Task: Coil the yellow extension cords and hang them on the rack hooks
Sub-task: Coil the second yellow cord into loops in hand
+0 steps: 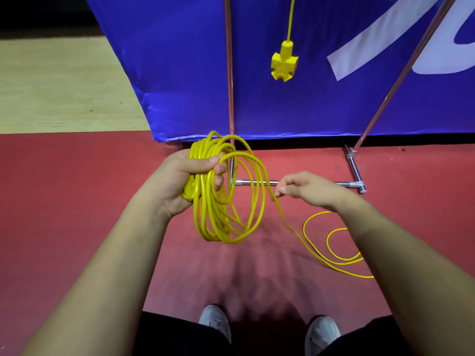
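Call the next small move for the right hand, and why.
Probably swing the right hand over to the left hand and lay one more loop onto the coil it grips. The right hand pinches the loose cord just beside the coil, and more of it lies looped on the floor, so coiling isn't finished.

A blue fabric panel [180, 73] with a white marking [380, 39] stands on the red floor [77, 201]. To its left lies pale wooden floor [51, 86]. At the bottom edge, 2 grey shoes [216, 322] show below dark trousers [167, 335].
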A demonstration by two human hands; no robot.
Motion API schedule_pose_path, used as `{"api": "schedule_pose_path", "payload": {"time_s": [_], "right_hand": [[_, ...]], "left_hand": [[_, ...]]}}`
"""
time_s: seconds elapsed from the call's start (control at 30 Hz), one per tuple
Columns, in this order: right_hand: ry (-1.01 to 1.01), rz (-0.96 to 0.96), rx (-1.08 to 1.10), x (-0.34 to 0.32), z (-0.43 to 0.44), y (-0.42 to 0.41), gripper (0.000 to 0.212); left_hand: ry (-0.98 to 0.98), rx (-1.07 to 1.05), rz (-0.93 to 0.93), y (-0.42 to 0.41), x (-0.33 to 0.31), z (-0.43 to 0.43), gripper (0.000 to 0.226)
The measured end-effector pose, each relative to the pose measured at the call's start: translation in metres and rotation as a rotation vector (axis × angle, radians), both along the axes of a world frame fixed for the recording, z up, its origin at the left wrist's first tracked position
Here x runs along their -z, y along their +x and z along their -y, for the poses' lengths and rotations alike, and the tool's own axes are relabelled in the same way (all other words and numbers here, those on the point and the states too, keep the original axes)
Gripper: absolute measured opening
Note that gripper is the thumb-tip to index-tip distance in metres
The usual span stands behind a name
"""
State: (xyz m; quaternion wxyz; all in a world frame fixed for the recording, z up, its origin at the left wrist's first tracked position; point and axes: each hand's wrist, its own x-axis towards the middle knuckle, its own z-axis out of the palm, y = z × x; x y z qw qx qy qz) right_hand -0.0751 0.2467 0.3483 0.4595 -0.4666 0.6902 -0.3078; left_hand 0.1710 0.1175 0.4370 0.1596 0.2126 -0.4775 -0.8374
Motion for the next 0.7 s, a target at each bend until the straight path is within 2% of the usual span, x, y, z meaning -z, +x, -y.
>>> {"api": "schedule_pose_path", "payload": {"time_s": [0.1,0.17,0.23,0.3,0.4,0.5,0.63,0.7], "right_hand": [[0.091,0.337,-0.044,0.005,-0.001,0.006,0.016],[0.055,0.378,-0.077,0.007,0.003,0.012,0.019],[-0.020,0.363,0.020,0.007,0.009,0.019,0.014],[-0.131,0.370,0.219,0.005,0.013,0.018,0.006],[-0.279,0.358,0.362,-0.009,0.017,0.014,0.012],[-0.360,0.292,0.279,-0.033,0.019,0.025,0.013],[-0.423,0.072,0.102,-0.074,0.017,0.044,0.009],[-0.466,0.003,0.048,-0.085,0.016,0.051,0.011]], "left_hand": [[-0.007,-0.014,0.042,0.003,0.003,0.004,0.009],[-0.008,-0.042,0.060,0.005,0.004,0.007,0.009],[-0.038,-0.082,0.088,0.006,0.003,0.008,0.007],[-0.052,-0.108,0.142,0.007,0.000,0.005,0.014],[-0.001,-0.033,0.204,0.007,-0.002,-0.003,0.030],[-0.006,0.025,0.216,0.003,-0.001,-0.008,0.034],[-0.025,0.072,0.180,0.000,0.002,-0.007,0.023],[-0.043,0.140,0.129,0.002,0.004,-0.006,0.024]]}}
